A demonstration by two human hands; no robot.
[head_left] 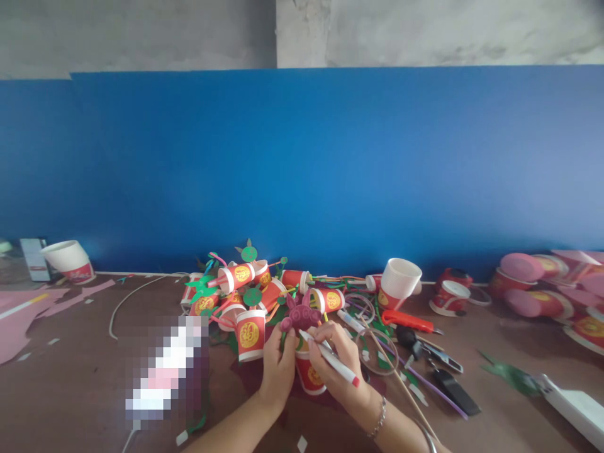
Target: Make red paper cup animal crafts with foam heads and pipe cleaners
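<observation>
My right hand (344, 362) is closed around a white marker (334, 360) with a red end. The marker's tip points up and left toward a dark red paper figure (301, 314) with two long ears and drawn round marks. That figure sits above a red and white paper cup (309, 376). Closed at the left side of the figure, my left hand (278, 362) steadies it; the fingertips behind are hidden. Whether the tip touches the paper, I cannot tell. Close by on the left stands another red paper cup (250, 336) with a green paper face (252, 297).
Several decorated cups lie piled behind my hands. To the right are a white cup (400, 280), an orange utility knife (406, 319), keys with a black fob (455, 391) and green-handled scissors (514, 376). Pink paper (23, 321) lies left, beyond a blurred-out bright object (165, 371).
</observation>
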